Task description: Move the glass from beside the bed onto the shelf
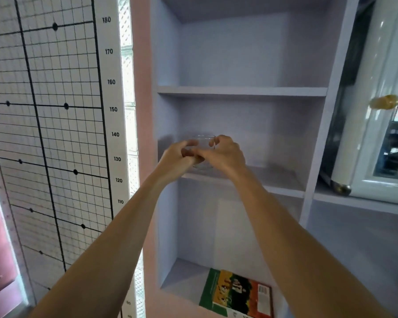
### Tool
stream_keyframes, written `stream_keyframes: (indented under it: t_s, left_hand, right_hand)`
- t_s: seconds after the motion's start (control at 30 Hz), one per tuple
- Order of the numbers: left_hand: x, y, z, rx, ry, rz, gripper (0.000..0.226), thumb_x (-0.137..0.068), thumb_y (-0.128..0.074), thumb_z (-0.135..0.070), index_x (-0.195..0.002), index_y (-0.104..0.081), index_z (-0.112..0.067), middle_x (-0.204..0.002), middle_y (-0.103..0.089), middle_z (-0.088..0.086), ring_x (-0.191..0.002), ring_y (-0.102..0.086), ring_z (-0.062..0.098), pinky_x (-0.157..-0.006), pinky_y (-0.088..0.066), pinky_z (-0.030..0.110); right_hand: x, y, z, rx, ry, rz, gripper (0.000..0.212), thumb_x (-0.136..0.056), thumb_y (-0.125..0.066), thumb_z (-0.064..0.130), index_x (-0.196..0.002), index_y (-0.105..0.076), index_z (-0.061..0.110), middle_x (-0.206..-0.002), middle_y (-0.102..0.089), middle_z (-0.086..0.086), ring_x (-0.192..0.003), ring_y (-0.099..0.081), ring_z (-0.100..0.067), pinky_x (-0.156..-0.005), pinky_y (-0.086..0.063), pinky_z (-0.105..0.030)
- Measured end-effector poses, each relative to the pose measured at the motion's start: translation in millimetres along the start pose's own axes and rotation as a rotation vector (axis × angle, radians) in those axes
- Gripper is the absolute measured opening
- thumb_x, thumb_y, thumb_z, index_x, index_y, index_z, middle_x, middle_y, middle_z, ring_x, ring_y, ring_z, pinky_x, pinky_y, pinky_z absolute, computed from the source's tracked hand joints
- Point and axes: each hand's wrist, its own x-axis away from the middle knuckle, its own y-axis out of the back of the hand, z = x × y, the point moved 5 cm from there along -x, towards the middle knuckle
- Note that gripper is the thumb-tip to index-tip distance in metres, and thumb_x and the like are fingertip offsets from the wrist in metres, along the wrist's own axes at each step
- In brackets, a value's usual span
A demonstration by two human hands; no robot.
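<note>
Nearest, a glossy book [237, 292] lies flat in the bottom compartment. Above it, the left hand [178, 157] and right hand [223, 154] curl around the glass [203, 143] from both sides, probably to steady the smooth, clear, rounded thing as it meets the shelf [283, 180]. The glass sits at the left front edge of the matte lavender board.

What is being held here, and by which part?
The glass, gripped around its sides by both the left hand and right hand, at the shelf.
</note>
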Motion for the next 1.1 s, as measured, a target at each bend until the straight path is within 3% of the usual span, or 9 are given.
stream_keyframes:
  t_s: [0.13, 0.23, 0.37, 0.5, 0.63, 0.77, 0.93, 1.1]
  left_hand:
    - [-36.2, 11.4, 19.7, -0.004, 0.019, -0.002, 0.069, -0.073, -0.076, -0.038, -0.140, -0.061, -0.025, -0.107, -0.080, -0.006, -0.101, -0.073, 0.007, -0.098, -0.053, 0.027]
    - [-58.7, 14.7, 31.1, -0.034, 0.019, 0.016, 0.059, -0.077, -0.075, -0.030, -0.135, -0.065, -0.023, -0.118, -0.078, 0.001, -0.111, -0.072, 0.018, -0.107, -0.054, 0.038]
    - [-77.8, 10.6, 38.9, -0.111, 0.015, 0.038, 0.053, -0.076, -0.068, -0.022, -0.128, -0.068, -0.015, -0.119, -0.077, 0.011, -0.114, -0.071, 0.029, -0.104, -0.056, 0.044]
    - [-88.3, 1.6, 45.7, -0.162, 0.004, 0.056, 0.052, -0.077, -0.070, -0.018, -0.128, -0.068, -0.009, -0.124, -0.076, 0.015, -0.119, -0.069, 0.030, -0.105, -0.053, 0.040]
    - [-91.9, -4.2, 48.9, -0.132, -0.010, 0.057, 0.056, -0.082, -0.073, -0.013, -0.137, -0.062, -0.009, -0.131, -0.073, 0.014, -0.126, -0.066, 0.027, -0.108, -0.049, 0.033]
    - [-92.5, -5.3, 50.7, -0.120, -0.009, 0.052, 0.057, -0.083, -0.074, -0.012, -0.138, -0.060, -0.009, -0.130, -0.074, 0.013, -0.125, -0.066, 0.025, -0.100, -0.045, 0.024]
    - [-90.8, -5.6, 53.1, -0.089, 0.001, 0.066, 0.058, -0.081, -0.072, -0.004, -0.137, -0.059, -0.008, -0.123, -0.075, 0.017, -0.121, -0.068, 0.030, -0.109, -0.050, 0.038]
    - [-86.4, -6.2, 49.2, -0.097, -0.012, 0.063, 0.060, -0.075, -0.076, -0.013, -0.133, -0.062, -0.011, -0.121, -0.075, 0.011, -0.117, -0.069, 0.028, -0.097, -0.049, 0.030]
  right_hand:
    - [-32.3, -20.8, 5.6, 0.008, -0.033, -0.020, 0.079, -0.058, -0.081, 0.079, -0.110, -0.062, 0.023, -0.103, -0.066, 0.003, -0.096, -0.065, -0.023, -0.085, -0.055, -0.038]
    - [-50.2, -35.3, 3.9, 0.021, -0.061, -0.032, 0.076, -0.057, -0.081, 0.079, -0.104, -0.063, 0.022, -0.093, -0.066, 0.007, -0.092, -0.065, -0.023, -0.084, -0.055, -0.039]
    - [-67.7, -47.4, -4.0, 0.060, -0.094, -0.052, 0.067, -0.068, -0.078, 0.070, -0.108, -0.073, 0.016, -0.107, -0.078, -0.008, -0.102, -0.073, -0.030, -0.091, -0.059, -0.044]
    - [-70.4, -49.0, -14.3, 0.079, -0.114, -0.052, 0.058, -0.066, -0.078, 0.069, -0.090, -0.073, 0.017, -0.096, -0.077, -0.007, -0.094, -0.072, -0.029, -0.084, -0.058, -0.041]
    - [-69.1, -46.5, -18.4, 0.072, -0.132, -0.061, 0.062, -0.064, -0.078, 0.071, -0.098, -0.070, 0.020, -0.104, -0.075, -0.005, -0.099, -0.070, -0.029, -0.091, -0.058, -0.044]
    - [-69.0, -46.5, -22.6, 0.047, -0.146, -0.075, 0.056, -0.065, -0.080, 0.064, -0.100, -0.067, 0.022, -0.104, -0.074, -0.002, -0.100, -0.069, -0.027, -0.092, -0.058, -0.044]
    - [-69.7, -50.3, -26.0, 0.070, -0.144, -0.077, 0.060, -0.072, -0.080, 0.060, -0.118, -0.065, 0.023, -0.121, -0.073, -0.005, -0.114, -0.068, -0.030, -0.098, -0.055, -0.043]
    - [-64.1, -48.9, -22.5, 0.039, -0.149, -0.044, 0.077, -0.068, -0.079, 0.068, -0.129, -0.062, 0.022, -0.129, -0.072, -0.006, -0.115, -0.069, -0.030, -0.098, -0.057, -0.044]
